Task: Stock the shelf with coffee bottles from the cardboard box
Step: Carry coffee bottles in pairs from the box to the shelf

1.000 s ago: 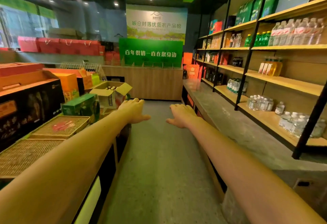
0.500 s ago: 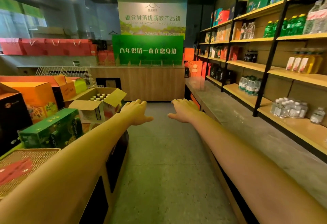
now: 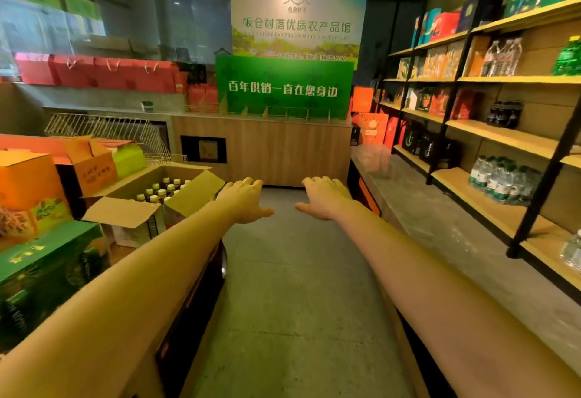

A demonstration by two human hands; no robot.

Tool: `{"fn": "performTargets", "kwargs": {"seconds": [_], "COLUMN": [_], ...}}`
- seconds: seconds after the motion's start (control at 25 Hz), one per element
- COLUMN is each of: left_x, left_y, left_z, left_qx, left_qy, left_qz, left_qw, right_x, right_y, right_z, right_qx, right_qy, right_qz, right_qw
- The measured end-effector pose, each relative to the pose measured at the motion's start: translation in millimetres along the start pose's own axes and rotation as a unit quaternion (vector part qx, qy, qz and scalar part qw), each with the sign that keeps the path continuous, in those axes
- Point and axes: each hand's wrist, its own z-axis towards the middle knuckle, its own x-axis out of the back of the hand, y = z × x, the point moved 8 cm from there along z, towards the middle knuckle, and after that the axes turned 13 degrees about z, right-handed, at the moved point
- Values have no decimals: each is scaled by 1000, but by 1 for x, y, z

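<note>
Closer now than a second ago, the open brown cardboard box (image 3: 125,212) of gold-capped coffee bottles (image 3: 162,191) sits on the left counter (image 3: 119,253), near the left hand (image 3: 243,201). Both hands, the right hand (image 3: 323,198) included, hang empty with fingers relaxed. Best to reach between the flaps, grip one bottle by its neck, then turn to the pale wooden shelf (image 3: 465,190).

On the left, the counter (image 3: 195,303) is carrying an open cardboard box (image 3: 125,215) with its flaps spread, and coffee bottles (image 3: 162,191) are standing upright inside it. A green box (image 3: 47,278) is lying nearer on the same counter, with an orange box (image 3: 28,190) sitting behind it. On the right, the wooden shelf (image 3: 490,209) is holding clustered water bottles (image 3: 500,179) on its lowest board, while dark bottles (image 3: 503,113) are standing on the board above.
</note>
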Motion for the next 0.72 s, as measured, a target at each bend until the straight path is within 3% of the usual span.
{"fn": "performTargets", "kwargs": {"seconds": [0.36, 0.72], "left_x": [-60, -117], "left_y": [-75, -200], "left_z": [223, 401], "left_qx": [8, 58], "left_qy": [-7, -29], "left_qz": [-5, 7], "left_qw": [1000, 998], "right_x": [-48, -90], "right_y": [25, -23], "right_z": [240, 470], "right_qx": [2, 56], "right_qy": [3, -21], "right_qz": [1, 38], "right_qw": [1000, 997]}}
